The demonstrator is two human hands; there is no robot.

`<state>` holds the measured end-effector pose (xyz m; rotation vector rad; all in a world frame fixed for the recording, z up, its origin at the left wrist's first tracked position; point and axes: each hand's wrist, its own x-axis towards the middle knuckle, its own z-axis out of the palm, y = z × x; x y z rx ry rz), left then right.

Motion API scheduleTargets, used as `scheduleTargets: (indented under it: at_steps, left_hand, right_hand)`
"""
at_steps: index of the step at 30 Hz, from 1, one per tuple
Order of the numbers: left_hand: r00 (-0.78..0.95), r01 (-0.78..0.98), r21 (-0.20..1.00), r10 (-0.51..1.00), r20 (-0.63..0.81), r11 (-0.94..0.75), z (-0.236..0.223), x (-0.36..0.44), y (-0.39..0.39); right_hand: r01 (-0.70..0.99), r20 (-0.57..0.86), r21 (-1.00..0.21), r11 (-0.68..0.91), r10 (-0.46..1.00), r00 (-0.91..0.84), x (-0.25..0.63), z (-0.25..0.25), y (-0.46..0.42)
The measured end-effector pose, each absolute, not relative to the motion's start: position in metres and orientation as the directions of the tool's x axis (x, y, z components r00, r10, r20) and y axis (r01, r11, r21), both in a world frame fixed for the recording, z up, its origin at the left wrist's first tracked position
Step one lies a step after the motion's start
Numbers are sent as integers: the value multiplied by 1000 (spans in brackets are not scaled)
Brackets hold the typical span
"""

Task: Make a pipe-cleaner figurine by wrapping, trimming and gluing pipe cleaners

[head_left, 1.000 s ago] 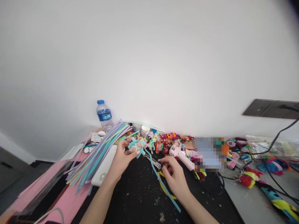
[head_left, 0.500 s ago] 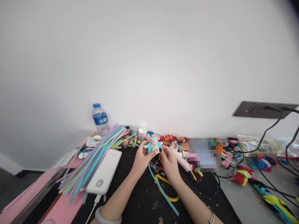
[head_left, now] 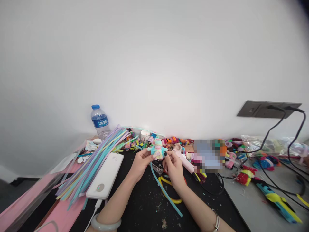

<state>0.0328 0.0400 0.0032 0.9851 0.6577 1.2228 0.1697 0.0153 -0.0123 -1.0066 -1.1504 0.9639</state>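
A small pipe-cleaner doll [head_left: 158, 150] in turquoise, pink and pale yellow is held up between my two hands, over the black mat. My left hand [head_left: 142, 162] pinches its left side between thumb and fingers. On the other side, my right hand [head_left: 172, 163] grips its edge with thumb and fingertips. Below the hands lie a turquoise pipe cleaner [head_left: 167, 194], a bent yellow pipe cleaner [head_left: 177, 201] and a clear-and-metal item [head_left: 158, 169], partly hidden, whose kind I cannot make out.
On the left are a bundle of pastel pipe cleaners [head_left: 96, 164], a white power bank [head_left: 105, 176] with a cable, and a water bottle [head_left: 99, 120]. Behind stand a paper cup [head_left: 145, 136] and several colourful fuzzy figures. A pink stick-like tool [head_left: 185, 162] and black cables lie right.
The doll now faces the view more squarely, and my left fingers have slid lower on its side, showing more of it. The whole view has shifted slightly.
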Motion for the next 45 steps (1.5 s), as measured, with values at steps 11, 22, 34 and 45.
scheduleTargets:
  at_steps: [11,22,34,45]
  left_hand:
    - [279,-491,860,960,7,136,-3,29,43]
    - [386,-592,762,922,-15,260,4,26,42]
    - [306,-621,752,952,-28,222,0,27,44]
    - [268,-628,742,960,-76,235,-1,28,47]
  right_hand:
    - [-152,215,-961,232,969,120,170,-13,18]
    - [-170,201,-962,212,976,78,169,-7,16]
    - [-165,181,-967,193,980,88,167,-6,16]
    - [-61,211,-974,217,973,95,165,-6,14]
